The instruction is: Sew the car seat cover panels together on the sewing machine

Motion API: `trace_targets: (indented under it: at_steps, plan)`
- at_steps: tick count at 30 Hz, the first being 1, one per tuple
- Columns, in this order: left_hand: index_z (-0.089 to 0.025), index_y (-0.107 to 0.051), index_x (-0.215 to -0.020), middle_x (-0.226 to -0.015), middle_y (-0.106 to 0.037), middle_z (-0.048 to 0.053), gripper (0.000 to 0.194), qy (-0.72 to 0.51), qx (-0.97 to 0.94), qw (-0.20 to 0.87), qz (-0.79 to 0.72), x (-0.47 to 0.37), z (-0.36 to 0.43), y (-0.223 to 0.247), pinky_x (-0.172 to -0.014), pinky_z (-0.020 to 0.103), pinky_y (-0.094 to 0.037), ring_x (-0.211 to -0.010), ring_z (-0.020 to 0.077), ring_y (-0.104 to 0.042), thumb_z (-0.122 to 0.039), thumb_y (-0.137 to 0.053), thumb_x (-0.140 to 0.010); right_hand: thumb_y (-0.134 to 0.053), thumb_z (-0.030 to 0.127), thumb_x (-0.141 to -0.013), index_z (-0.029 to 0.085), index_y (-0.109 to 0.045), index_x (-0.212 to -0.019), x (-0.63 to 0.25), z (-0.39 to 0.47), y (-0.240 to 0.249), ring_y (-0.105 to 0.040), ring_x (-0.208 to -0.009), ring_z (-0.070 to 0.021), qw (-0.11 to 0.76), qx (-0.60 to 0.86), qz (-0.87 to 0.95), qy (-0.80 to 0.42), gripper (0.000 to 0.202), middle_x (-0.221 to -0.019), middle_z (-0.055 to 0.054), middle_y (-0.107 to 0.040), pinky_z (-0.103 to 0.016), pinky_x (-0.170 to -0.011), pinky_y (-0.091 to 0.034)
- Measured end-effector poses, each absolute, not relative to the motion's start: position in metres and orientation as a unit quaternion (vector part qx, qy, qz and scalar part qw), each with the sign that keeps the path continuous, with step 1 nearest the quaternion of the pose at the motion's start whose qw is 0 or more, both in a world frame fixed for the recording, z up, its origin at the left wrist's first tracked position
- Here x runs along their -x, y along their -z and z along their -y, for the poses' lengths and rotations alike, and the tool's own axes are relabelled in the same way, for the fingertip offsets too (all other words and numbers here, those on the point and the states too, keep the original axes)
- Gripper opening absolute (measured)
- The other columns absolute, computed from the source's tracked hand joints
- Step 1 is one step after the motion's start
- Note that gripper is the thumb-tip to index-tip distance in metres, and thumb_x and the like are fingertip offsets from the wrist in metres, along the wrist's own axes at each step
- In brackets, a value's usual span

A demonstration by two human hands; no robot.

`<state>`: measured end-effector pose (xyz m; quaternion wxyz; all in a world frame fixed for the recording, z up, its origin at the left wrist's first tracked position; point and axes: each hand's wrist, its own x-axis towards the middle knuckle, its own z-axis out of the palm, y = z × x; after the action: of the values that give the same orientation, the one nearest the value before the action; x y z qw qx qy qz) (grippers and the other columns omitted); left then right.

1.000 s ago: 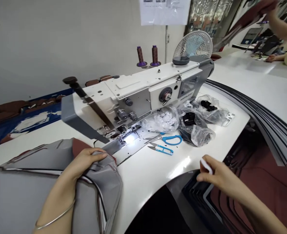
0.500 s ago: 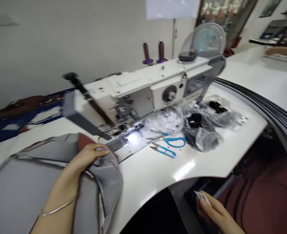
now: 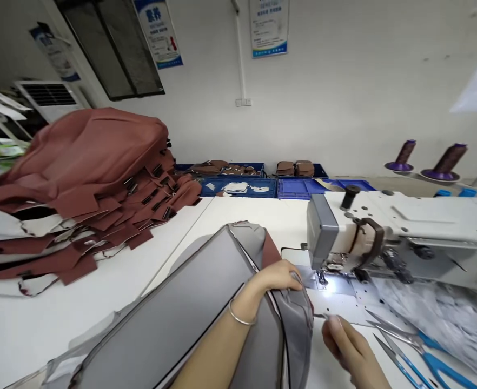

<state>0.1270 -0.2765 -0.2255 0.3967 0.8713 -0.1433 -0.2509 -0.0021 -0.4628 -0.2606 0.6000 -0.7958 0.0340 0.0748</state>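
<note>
My left hand (image 3: 279,275) is closed on the right edge of a sewn grey cover (image 3: 185,319), gripping a fold near its reddish-brown patch (image 3: 270,249). The cover has dark piping along its seams and lies on the white table. To the right of it, my right hand (image 3: 350,346) is pinched, thumb against fingers, over the table edge of the machine bed. The small white tag it holds is almost wholly hidden by the fingertips. Just beyond both hands stands a white sewing machine (image 3: 421,216), its lamp lighting the needle area.
Blue-handled scissors (image 3: 421,340) and thread snips (image 3: 401,359) lie at the lower right, beside a clear plastic bag (image 3: 437,313) of white pieces. A large pile of reddish-brown covers (image 3: 100,156) fills the left. Blue crates (image 3: 246,189) stand by the wall; thread cones (image 3: 447,162) rise behind the machine.
The view has swung left, bringing the reddish-brown pile into sight. My right hand has come up from below the table edge to near the cover. My left hand keeps its grip.
</note>
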Motion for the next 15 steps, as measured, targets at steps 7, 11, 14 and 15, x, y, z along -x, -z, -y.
trace_targets:
  at_steps: [7,11,14,15]
  plan:
    - [-0.014,-0.070,-0.085,-0.076,-0.064,-0.001,0.018,0.263,-0.850,0.427,0.159,-0.134,0.271,0.235,-0.065,0.019,-0.040,-0.069,0.0100,-0.054,-0.019,-0.063,-0.069,-0.029,0.062,-0.086,0.017,-0.050,-0.105,-0.067,0.430,0.276,-0.063,-0.079,-0.0300,0.220,0.975,0.032,0.000,0.053,-0.086,-0.011,-0.065,-0.035,-0.063,-0.042]
    - [-0.013,-0.069,-0.085,-0.080,-0.064,0.000,0.019,0.279,-0.836,0.433,0.190,-0.138,0.265,0.239,-0.067,0.019,-0.040,-0.073,0.0106,-0.054,-0.028,-0.061,-0.076,-0.027,0.055,-0.090,0.016,-0.049,-0.113,-0.061,0.428,0.286,-0.065,-0.081,-0.0286,0.183,0.980,0.078,0.015,0.051,-0.091,-0.013,-0.066,-0.034,-0.062,-0.043]
    - [-0.015,-0.068,-0.089,-0.083,-0.065,-0.001,0.026,0.292,-0.821,0.429,0.239,-0.137,0.263,0.237,-0.070,0.019,-0.040,-0.078,0.0113,-0.056,-0.037,-0.062,-0.076,-0.026,0.054,-0.090,0.014,-0.050,-0.114,-0.058,0.430,0.287,-0.064,-0.083,-0.0305,0.197,0.977,0.087,0.005,0.052,-0.096,-0.014,-0.066,-0.036,-0.064,-0.044]
    - [-0.016,-0.069,-0.090,-0.083,-0.065,-0.001,0.028,0.289,-0.825,0.420,0.243,-0.136,0.264,0.235,-0.069,0.018,-0.040,-0.078,0.0114,-0.056,-0.039,-0.065,-0.074,-0.026,0.054,-0.089,0.015,-0.051,-0.113,-0.058,0.430,0.287,-0.064,-0.084,-0.0311,0.213,0.973,0.088,-0.002,0.052,-0.097,-0.014,-0.065,-0.037,-0.065,-0.044]
